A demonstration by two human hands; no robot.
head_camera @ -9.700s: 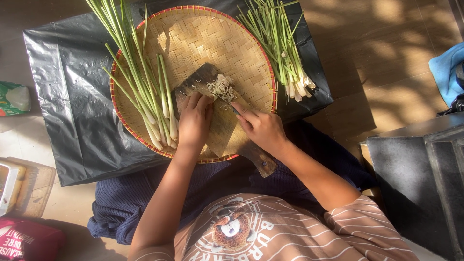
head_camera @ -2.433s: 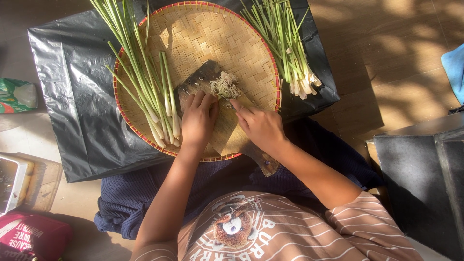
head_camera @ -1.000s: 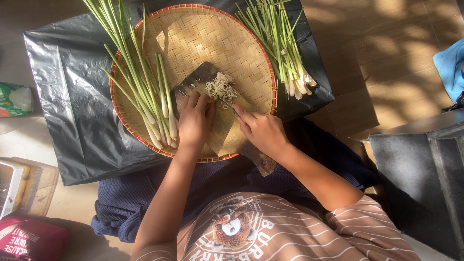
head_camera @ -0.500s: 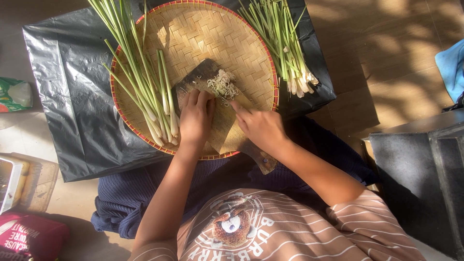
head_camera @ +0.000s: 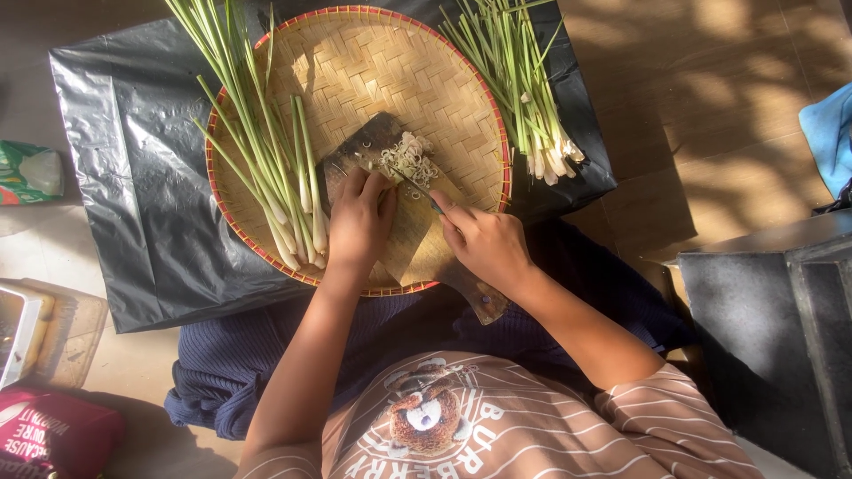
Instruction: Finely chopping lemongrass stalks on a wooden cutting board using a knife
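- Lemongrass stalk (head_camera: 371, 168) lies pinned under the left hand (head_camera: 359, 222) on a wooden chopping board (head_camera: 417, 239), fingers curled down over it, so that hand is closed on the stalk.
- Right hand (head_camera: 486, 248) is wrapped around the handle of a small knife (head_camera: 415, 186); the thin blade points up and left toward the left hand's fingertips, its tip at the cut end of the stalk.
- Sliced lemongrass (head_camera: 408, 160) sits in a small pale heap on the board just beyond the knife tip, touching the board's upper part.
- Board rests tilted inside a round woven bamboo tray (head_camera: 399, 71) with a red rim; the board's handle end sticks out over the near rim beneath the right wrist.
- Bundle of whole lemongrass stalks (head_camera: 266, 168) lies on the left half of the tray, pale root ends toward the person and just beside the left hand, green tops running off the far edge.
- Second bundle of lemongrass (head_camera: 524, 98) lies off the tray to the right, root ends near the tray's rim.
- Black plastic sheet (head_camera: 133, 177) is spread on the floor under the tray and both bundles.
- Person sits on the floor in a striped shirt with dark blue cloth (head_camera: 231, 390) over the lap, just under the tray's near edge.
- Green packet (head_camera: 31, 173) lies well apart at the far left; a red bag (head_camera: 53, 435) sits in the lower left corner.
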